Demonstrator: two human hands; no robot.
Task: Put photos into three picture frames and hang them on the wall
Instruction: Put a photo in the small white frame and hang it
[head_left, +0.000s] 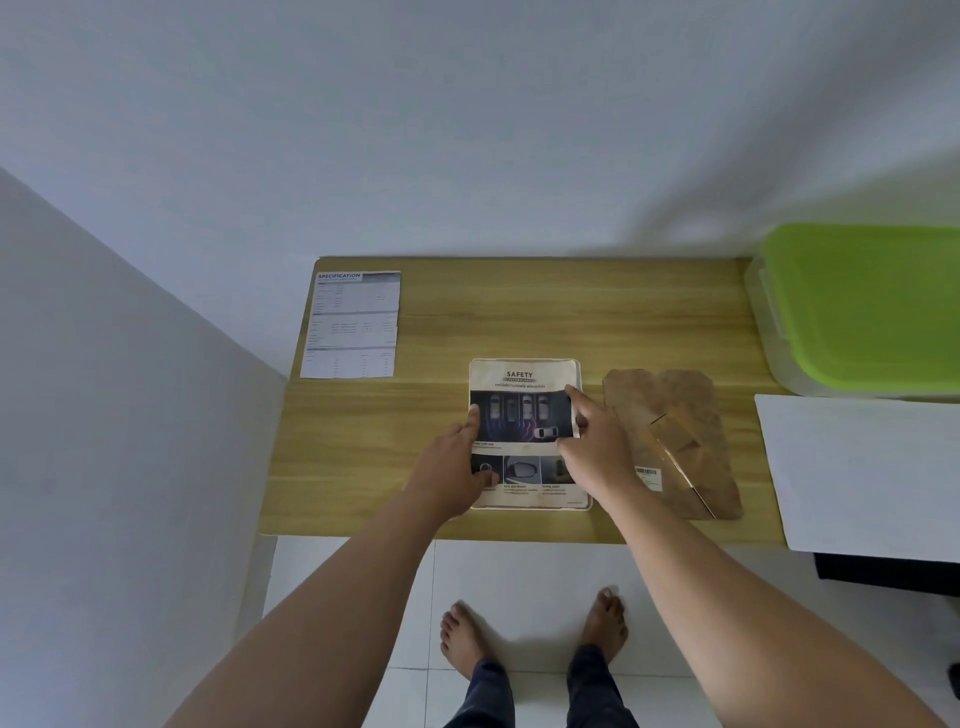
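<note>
A: Head view, centre of the frame: the "SAFETY" photo (524, 410) lies on a white picture frame (524, 365) lying flat on the wooden table (519, 312).

B: And the hands?

A: Left hand (457, 467) presses flat on the left edge, fingers spread, gripping nothing. Right hand (592, 447) rests fingertips on the right edge; whether it pinches the sheet, I cannot tell.

B: Risk?

A: Uneven pressure could skew or crease the sheet, I'd judge. It looks thin and glossy, with car pictures printed on it. The brown backing board (675, 441) waits just beside, right of the frame.
</note>
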